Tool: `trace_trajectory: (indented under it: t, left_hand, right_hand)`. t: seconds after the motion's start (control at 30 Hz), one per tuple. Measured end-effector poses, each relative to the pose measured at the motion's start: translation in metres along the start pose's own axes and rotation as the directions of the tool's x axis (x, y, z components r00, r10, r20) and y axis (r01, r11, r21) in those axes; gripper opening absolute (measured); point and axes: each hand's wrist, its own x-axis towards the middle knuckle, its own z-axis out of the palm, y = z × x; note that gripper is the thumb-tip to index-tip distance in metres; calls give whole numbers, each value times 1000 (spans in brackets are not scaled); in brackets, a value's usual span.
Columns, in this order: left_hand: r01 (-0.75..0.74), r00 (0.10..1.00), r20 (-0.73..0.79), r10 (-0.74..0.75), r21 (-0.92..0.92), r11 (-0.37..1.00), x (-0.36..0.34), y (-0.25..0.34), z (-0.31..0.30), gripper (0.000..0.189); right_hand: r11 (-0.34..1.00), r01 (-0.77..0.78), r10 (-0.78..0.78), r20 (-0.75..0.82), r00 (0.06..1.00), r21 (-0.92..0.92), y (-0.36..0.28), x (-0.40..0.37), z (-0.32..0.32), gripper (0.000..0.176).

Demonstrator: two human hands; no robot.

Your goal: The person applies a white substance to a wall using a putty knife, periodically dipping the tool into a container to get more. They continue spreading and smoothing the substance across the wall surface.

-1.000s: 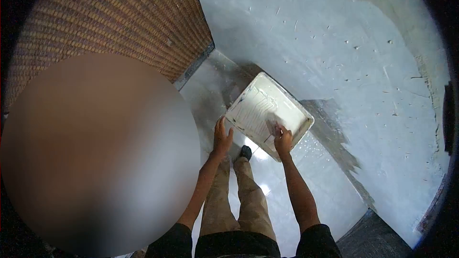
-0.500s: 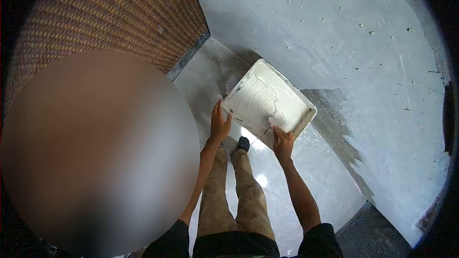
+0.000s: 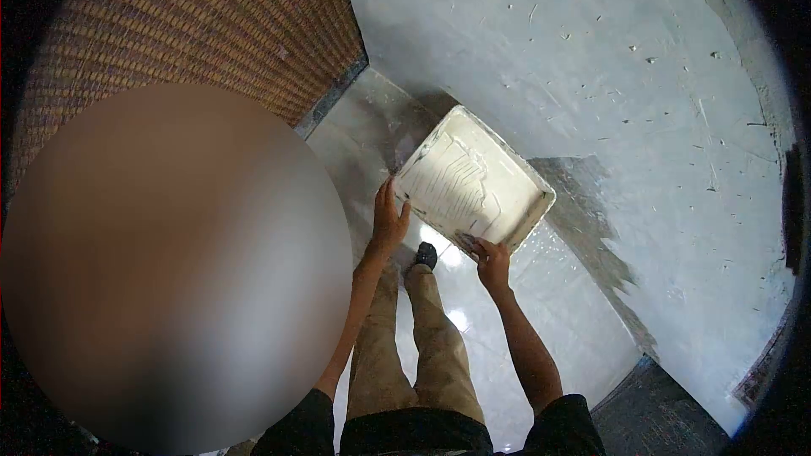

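Note:
A shallow white tray (image 3: 541,218) with creamy white paste (image 3: 460,173) in it sits tilted at an angle in front of me. Ridged lines run across the paste. My left hand (image 3: 389,218) grips the tray's near left edge, thumb on the near side. At the near right rim is my right hand (image 3: 493,260), its fingers closed round a small flat scraper (image 3: 467,240), mostly hidden by the hand. The scraper's dark end lies against the tray's near edge.
A grey-white wall (image 3: 591,59) with scratches and small chips rises on the right, a dark unpainted patch (image 3: 583,203) at its foot. Brown woven matting (image 3: 228,25) covers the upper left. Glossy tiles (image 3: 541,321) form the floor. A large blurred circle hides the left.
My right hand has drawn the scraper from the paste back towards me, to the tray's near rim. The left hand keeps its hold on the tray.

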Motion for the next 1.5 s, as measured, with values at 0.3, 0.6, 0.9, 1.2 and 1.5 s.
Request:
trace_trajectory:
  t: [0.3, 0.6, 0.9, 1.2, 1.5]
  left_hand:
    - [-49, 999, -9, 49, -11, 999, -4, -3, 0, 66]
    - [34, 999, -28, -34, -3, 999, -12, 17, -20, 69]
    - [4, 998, -58, -8, -66, 998, 13, 93, -74, 60]
    - [-176, 978, -131, 159, -123, 977, 58, 227, -141, 54]
    - [-399, 906, -213, 365, -145, 905, 82, 349, -210, 52]
  right_hand:
    - [985, 116, -128, 91, 988, 128, -18, 37, -29, 16]
    - [854, -287, 125, 364, 923, 435, -6, 86, -30, 23]
    - [332, -644, 211, 611, 763, 689, 5, 101, -71, 26]
    - [-35, -480, 86, 481, 872, 876, -70, 97, -203, 19]
    - [-169, -214, -49, 209, 977, 962, -150, 95, -331, 23]
